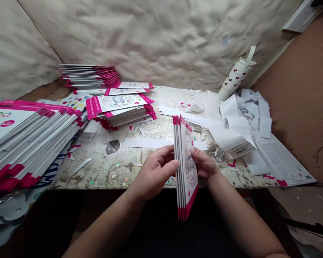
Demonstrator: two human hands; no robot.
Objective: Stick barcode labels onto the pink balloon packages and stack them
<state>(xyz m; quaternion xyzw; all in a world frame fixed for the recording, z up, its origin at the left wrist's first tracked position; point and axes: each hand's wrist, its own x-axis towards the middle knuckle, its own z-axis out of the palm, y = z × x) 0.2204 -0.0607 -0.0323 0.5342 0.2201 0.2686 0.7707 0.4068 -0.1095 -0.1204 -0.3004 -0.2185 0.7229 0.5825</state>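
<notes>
Here, large stack (24,143): white-and-pink packets are fanned far to the left of the grip, well apart from it.
Rear stack (83,79): more packets are piled beyond the grip and to its left, near the papered wall (156,43).
Middle pile (121,102): packets are heaped unevenly, nearer the grip than the rear stack; a dotted birthday design is shown on an upper one.
Paper strip (142,143): a long white piece is laid on the desk (97,175), just beyond the grip.
Left-hand grip (156,172): closed on the held packets, the thumb being set against their left edges.
Held packets (190,161): a thin bundle is held on end, slightly tilted, between both hands, over the near edge of the desk.
Right-hand grip (204,165): closed on the right side of the same bundle; the fingers behind it are partly hidden.
Paper offcuts (231,123): white curls are heaped beyond the grip, to its right.
Tumbler (235,79): heart-patterned, placed behind the offcuts.
Printed sheet (288,157): laid well to the right of the grip, partly covered by paper.
</notes>
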